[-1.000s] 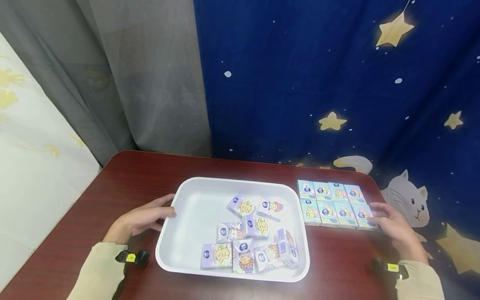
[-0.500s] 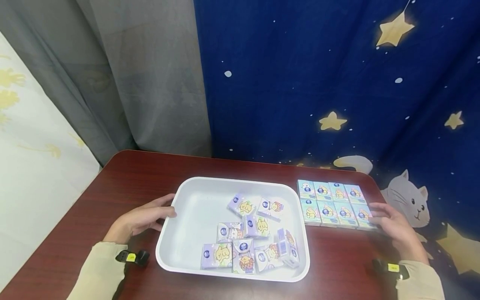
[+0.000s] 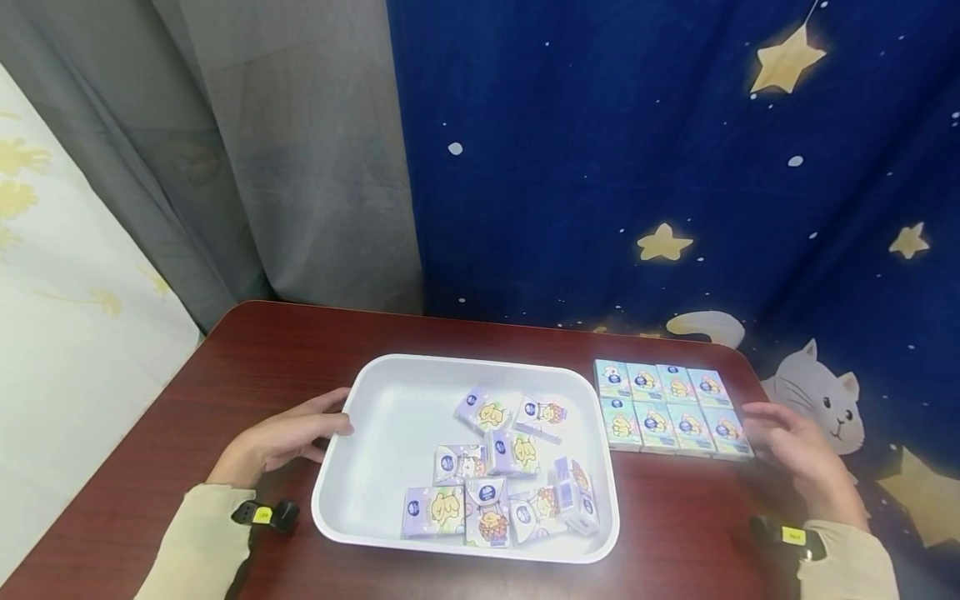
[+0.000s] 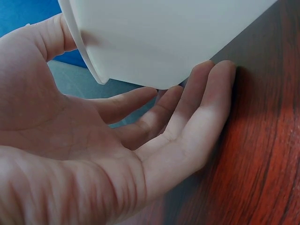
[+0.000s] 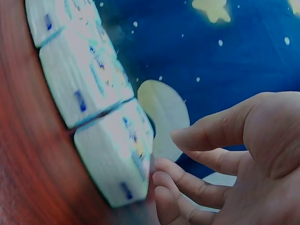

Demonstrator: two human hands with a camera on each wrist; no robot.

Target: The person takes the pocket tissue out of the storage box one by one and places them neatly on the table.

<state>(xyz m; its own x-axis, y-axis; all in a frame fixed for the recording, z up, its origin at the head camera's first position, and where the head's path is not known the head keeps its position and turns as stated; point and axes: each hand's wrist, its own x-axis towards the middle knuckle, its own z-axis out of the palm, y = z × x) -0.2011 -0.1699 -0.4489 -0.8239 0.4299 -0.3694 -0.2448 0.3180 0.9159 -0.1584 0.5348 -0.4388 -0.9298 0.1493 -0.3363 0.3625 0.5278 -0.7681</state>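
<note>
A white plastic tray [image 3: 390,433] sits on the table with several purple-and-white tissue packs [image 3: 438,510] scattered in its middle and right part. My left hand [image 3: 288,437] holds the tray's left side, thumb at the rim and fingers at the lower edge of the outer wall. To the right of the tray, several blue-green tissue packs [image 3: 655,427] lie face up in two tight rows. My right hand [image 3: 797,450] is just beyond the right end of these rows. In the right wrist view its fingers [image 5: 206,190] are loosely bent beside the end pack [image 5: 112,161], holding nothing.
The dark red wooden table [image 3: 300,350] has rounded far corners. Behind its far edge hang a grey curtain [image 3: 315,167] and a blue star-patterned curtain [image 3: 540,167]. A white surface [image 3: 75,375] with yellow prints borders the left side.
My right hand has drawn slightly right, away from the end of the blue-green packs. The left hand, tray and packs have stayed put.
</note>
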